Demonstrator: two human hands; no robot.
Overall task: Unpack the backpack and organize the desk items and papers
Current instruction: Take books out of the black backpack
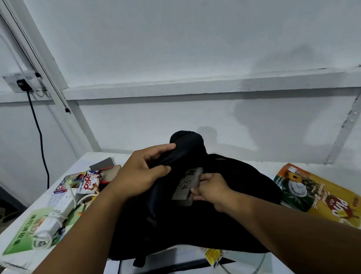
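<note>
A black backpack (234,197) lies across the middle of the white desk (262,167). My left hand (139,174) grips the backpack's raised top flap, thumb and fingers pinching the black fabric. My right hand (212,190) pinches a grey card or booklet with black characters (186,185) that sticks out of the backpack's opening. Part of the booklet stays hidden inside the bag.
Left of the bag lie a green book (25,233), white chargers with cables (58,213), a snack box (90,184) and a colourful box (70,181). A yellow snack bag (322,195) lies at the right. A clear folder with papers (174,265) sits under the bag's front.
</note>
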